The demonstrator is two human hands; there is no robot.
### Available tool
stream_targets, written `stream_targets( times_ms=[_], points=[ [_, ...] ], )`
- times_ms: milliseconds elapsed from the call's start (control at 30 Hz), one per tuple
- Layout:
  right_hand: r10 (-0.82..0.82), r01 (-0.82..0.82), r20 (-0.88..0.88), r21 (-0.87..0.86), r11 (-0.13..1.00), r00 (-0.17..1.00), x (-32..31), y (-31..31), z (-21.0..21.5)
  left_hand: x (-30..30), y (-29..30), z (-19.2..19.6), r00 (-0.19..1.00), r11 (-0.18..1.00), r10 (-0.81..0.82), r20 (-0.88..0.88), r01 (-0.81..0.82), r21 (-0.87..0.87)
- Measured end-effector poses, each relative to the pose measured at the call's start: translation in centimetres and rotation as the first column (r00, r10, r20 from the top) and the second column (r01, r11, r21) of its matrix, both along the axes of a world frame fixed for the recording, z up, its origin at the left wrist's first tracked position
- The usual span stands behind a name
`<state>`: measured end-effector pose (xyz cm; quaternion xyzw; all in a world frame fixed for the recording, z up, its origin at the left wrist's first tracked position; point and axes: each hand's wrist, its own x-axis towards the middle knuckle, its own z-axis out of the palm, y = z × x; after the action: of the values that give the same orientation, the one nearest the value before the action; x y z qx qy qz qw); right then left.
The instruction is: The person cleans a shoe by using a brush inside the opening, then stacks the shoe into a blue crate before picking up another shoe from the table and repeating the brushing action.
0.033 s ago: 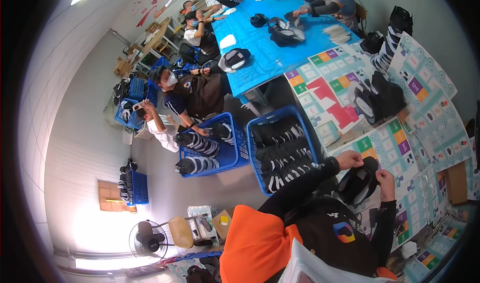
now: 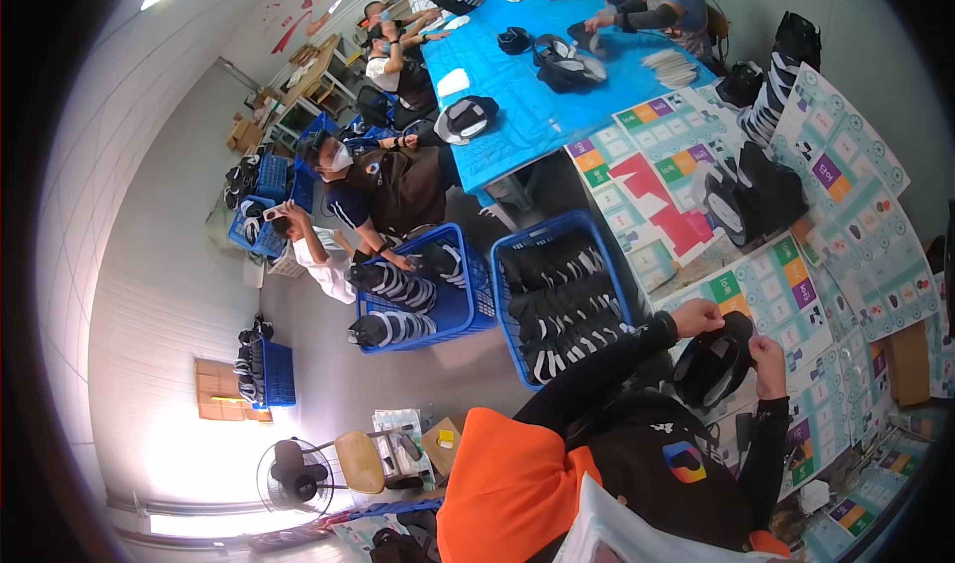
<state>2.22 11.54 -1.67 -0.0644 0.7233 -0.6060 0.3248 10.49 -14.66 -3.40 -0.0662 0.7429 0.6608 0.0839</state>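
Lower right: your left hand [image 2: 696, 317] and right hand [image 2: 768, 366] each pinch edge of soft black fabric cap [image 2: 734, 349], probably keeping rim steady between them.

black cap [image 2: 713, 367], soft-looking, tilted with hollow side toward the camera, greyish patch inside, rounded far edge between the fingers of left hand [image 2: 698, 317] and right hand [image 2: 768, 366], close in front of the torso, finer detail unclear.
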Motion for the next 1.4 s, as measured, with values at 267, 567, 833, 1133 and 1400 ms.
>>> stream_targets(
  times_ms=[267,567,833,1133,1400],
  points=[
    [0.146,-0.153,-0.481,0.025,0.988,0.864,2.3,-2.6,5.2,-2.6,2.7,-0.9,0.999,0.958,0.04,-0.031,-0.047,-0.284],
    [-0.034,0.313,-0.797,0.198,0.929,0.603,1.1,-0.1,5.7,-2.5,2.0,7.6,0.903,0.906,0.071,-0.424,-0.236,-0.35],
    [-0.433,0.573,-0.574,0.079,0.816,0.695,0.5,7.5,-5.3,-0.7,0.6,10.2,0.966,0.944,0.022,-0.258,-0.105,-0.313],
    [0.15,0.379,-0.46,0.845,0.376,0.875,3.6,24.8,-16.9,-5.8,7.7,9.5,0.985,0.786,-0.091,-0.149,-0.021,-0.618],
    [-0.021,0.421,-0.422,0.906,-0.05,0.906,9.7,32.9,-20.9,-7.1,11.3,3.9,0.934,0.673,-0.188,-0.303,-0.102,-0.733]
  ],
)
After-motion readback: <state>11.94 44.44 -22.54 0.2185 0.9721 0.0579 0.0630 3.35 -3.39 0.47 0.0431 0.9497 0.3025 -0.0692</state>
